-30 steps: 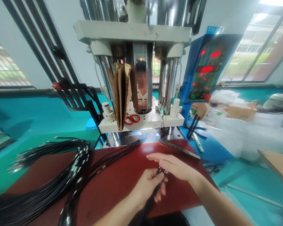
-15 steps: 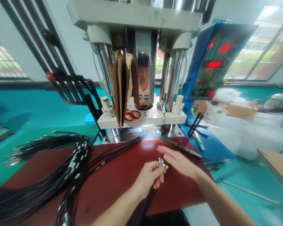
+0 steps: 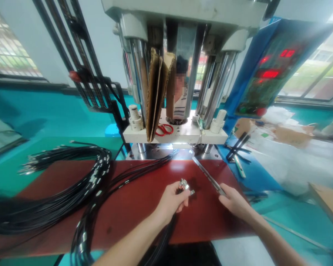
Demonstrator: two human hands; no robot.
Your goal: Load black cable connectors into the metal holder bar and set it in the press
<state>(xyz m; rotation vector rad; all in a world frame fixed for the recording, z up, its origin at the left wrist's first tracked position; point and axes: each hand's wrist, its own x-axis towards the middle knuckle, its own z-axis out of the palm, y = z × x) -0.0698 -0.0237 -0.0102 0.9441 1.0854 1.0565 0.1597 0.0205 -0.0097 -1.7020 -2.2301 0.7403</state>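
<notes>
Left hand was wrapped tight round a black cable bundle, silver connector ends sticking out past the grip, above the dark red tabletop. Right hand had the near end of a metal bar pinched; bar slanted toward the press. More black cables lay looped left; red-handled scissors sat on the press.
</notes>
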